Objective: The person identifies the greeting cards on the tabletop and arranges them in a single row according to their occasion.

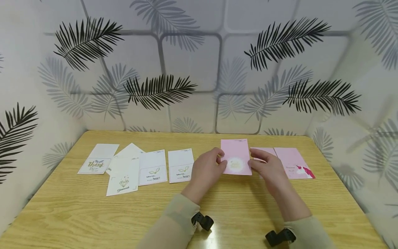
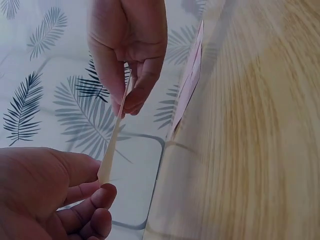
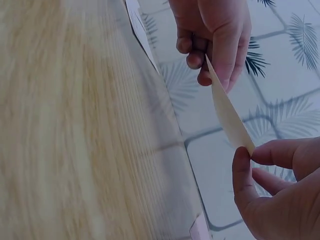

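A pink card [image 1: 235,149] with a pale round glow and gold lettering near its lower edge is held up over the table, its printed face toward the head camera. My left hand [image 1: 206,170] pinches its left edge between thumb and fingers. At the opposite edge, my right hand [image 1: 269,169] pinches it the same way. Both wrist views show the card [image 2: 113,142] nearly edge-on and raised off the wood. Behind my right hand lies a pink card with a unicorn [image 1: 290,162], next to another pink card [image 1: 268,150] partly covered by that hand.
On the left of the wooden table [image 1: 192,207] lie several white cards: a "thank you" card [image 1: 96,164], a diamond card [image 1: 123,178] overlapping another, and two winged-heart cards, one [image 1: 153,167] beside the other [image 1: 180,166]. Leaf-patterned fabric [image 1: 192,114] rises behind the table.
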